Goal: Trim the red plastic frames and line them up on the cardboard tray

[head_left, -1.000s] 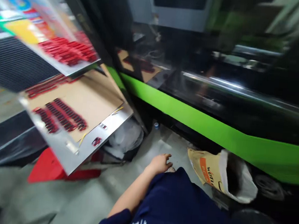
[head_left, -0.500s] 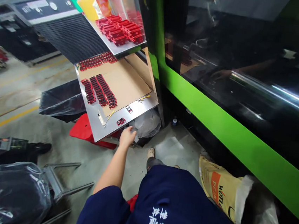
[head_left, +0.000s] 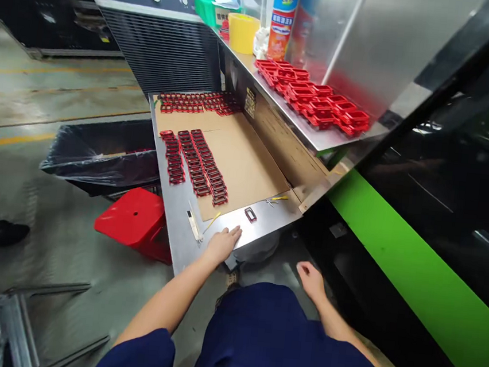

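Observation:
My left hand (head_left: pixel 223 245) lies palm down on the near edge of the metal shelf (head_left: pixel 171 217), fingers stretched out. It covers the spot where a small red and black frame lay; whether that frame is under the fingers cannot be seen. Just beyond the fingertips lies a single dark rectangular frame (head_left: pixel 250 214). My right hand (head_left: pixel 311 279) hangs in the air right of the shelf, its fingers curled in, with nothing showing in them. Left of the cardboard's middle, several red and black frames (head_left: pixel 203 165) lie in columns.
More frames (head_left: pixel 192 102) line the cardboard's (head_left: pixel 246 160) far end. Yellow-handled tools (head_left: pixel 277 199) and a white cutter-like tool (head_left: pixel 194 225) lie near the edge. Above, a shelf holds red frames (head_left: pixel 313 98), a spray can (head_left: pixel 282 20) and yellow tape (head_left: pixel 242 33). A red stool (head_left: pixel 131 216) stands left.
The view has come closer to the shelf and turned. My left hand has moved from beside the edge onto the shelf, over the red and black frame's place. My right hand has come into view.

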The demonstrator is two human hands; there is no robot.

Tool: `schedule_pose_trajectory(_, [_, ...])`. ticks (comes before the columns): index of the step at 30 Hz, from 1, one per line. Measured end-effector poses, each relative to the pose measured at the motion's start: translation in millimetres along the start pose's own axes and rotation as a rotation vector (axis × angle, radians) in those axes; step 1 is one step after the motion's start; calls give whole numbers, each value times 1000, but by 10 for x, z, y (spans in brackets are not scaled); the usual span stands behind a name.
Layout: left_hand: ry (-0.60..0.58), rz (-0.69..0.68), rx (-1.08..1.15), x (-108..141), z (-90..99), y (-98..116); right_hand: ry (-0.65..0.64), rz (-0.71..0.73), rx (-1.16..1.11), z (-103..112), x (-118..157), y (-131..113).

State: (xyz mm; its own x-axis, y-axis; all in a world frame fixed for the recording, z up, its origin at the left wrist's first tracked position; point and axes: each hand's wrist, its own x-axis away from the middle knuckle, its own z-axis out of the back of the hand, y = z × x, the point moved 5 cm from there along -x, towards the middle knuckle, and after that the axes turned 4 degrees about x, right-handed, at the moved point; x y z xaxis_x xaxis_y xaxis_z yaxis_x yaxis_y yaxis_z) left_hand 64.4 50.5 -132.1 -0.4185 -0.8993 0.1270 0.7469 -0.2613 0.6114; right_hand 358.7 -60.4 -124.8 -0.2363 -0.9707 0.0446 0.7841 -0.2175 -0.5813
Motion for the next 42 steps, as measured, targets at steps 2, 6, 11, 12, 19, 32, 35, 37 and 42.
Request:
schedule_pose_trajectory(2, [28,-19,74,-30,72,-69,-61,6,30,-196,-504,-235])
schedule_pose_trajectory(6, [150,-10,289,15,217,-128,-57,-24,97,-414,-1590,-551])
schedule_pose_trajectory(11, [331,9,584,417,509,19,-74,-67,154,-620,-2025,-591])
schedule_pose_trajectory(12, [351,5,643,503,584,65,-78,-70,155,-647,-2014,-571])
schedule_pose_trajectory(19, [440,-1,870,745,982,265,-73,-137,20,-641,-1954,-501])
schedule_pose_trajectory(32, [356,-53,731,310,1044,654,-404,722,-435,555,-1071,-2074])
schedule_pose_trajectory(35, [333,-39,740,288,1034,676,-350,894,-402,640,-1078,-2266])
schedule_pose_trajectory(37, [330,-41,745,286,1029,691,-353,931,-434,614,-1095,-2292])
schedule_pose_trajectory(42, [358,-58,762,287,1016,719,-344,1025,-478,553,-1096,-2288])
